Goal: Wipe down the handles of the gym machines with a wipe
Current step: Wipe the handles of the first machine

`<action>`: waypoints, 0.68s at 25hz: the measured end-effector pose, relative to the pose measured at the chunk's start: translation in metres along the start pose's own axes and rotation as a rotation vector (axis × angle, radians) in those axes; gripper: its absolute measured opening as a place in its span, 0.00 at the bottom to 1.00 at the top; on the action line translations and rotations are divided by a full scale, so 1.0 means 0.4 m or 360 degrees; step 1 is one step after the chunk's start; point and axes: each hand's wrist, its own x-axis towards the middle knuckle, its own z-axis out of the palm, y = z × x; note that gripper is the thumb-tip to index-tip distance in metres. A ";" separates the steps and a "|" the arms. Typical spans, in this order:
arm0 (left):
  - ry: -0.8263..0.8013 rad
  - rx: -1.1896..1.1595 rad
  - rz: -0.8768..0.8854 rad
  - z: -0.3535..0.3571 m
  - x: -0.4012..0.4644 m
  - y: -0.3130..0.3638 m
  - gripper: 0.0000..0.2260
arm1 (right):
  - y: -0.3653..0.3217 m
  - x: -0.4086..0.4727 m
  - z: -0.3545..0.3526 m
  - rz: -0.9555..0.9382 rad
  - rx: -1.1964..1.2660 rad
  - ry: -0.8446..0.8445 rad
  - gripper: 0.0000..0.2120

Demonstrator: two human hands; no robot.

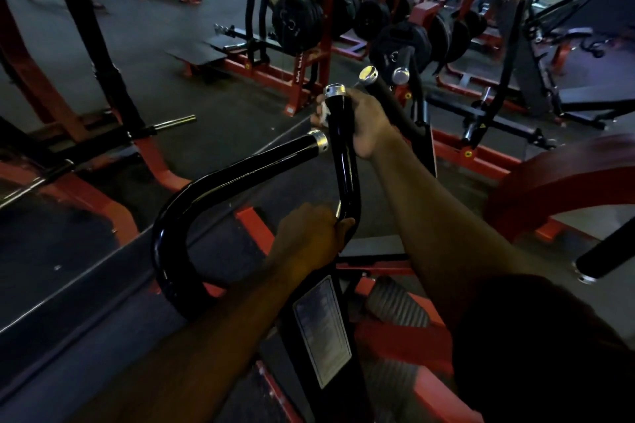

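A glossy black upright handle (343, 154) with a silver end cap rises in the middle of the view. My right hand (364, 124) grips its upper part, with a white wipe (323, 112) pressed between fingers and bar, showing on the left side. My left hand (311, 239) grips the same bar at its lower bend. A second black handle (261, 161) with a silver cap curves off to the left from the same frame.
Another black handle (381, 89) with a silver cap stands just behind my right hand. Red machine frames, a weight plate rack (299, 27) and benches fill the dark floor beyond. A label plate (323, 330) sits on the machine below my arms.
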 end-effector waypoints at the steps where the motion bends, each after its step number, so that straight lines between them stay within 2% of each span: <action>1: -0.0016 -0.0006 -0.0006 0.001 0.000 -0.003 0.27 | 0.025 -0.016 -0.015 0.0033 0.0047 -0.0080 0.20; 4: -0.0022 -0.0086 -0.0038 0.006 0.001 -0.010 0.28 | 0.084 -0.072 -0.060 0.0116 -0.0047 -0.0066 0.22; 6: -0.0030 -0.0065 -0.0046 0.005 0.004 -0.009 0.28 | 0.060 -0.064 -0.055 0.0088 -0.0070 -0.0075 0.24; 10: -0.0083 0.0006 -0.0038 -0.007 0.006 -0.006 0.28 | -0.029 -0.010 -0.006 0.0049 0.0061 -0.0040 0.39; 11: -0.0095 -0.0021 -0.0049 -0.009 0.005 -0.005 0.27 | -0.024 -0.012 -0.008 0.0031 0.0019 -0.0076 0.39; 14: -0.0076 -0.0068 -0.0092 -0.009 -0.001 -0.002 0.27 | 0.064 -0.089 -0.052 -0.0091 -0.0325 -0.0080 0.27; 17: -0.0078 -0.0071 -0.0089 -0.014 -0.002 0.003 0.26 | 0.125 -0.139 -0.103 -0.0192 -0.0608 -0.0019 0.26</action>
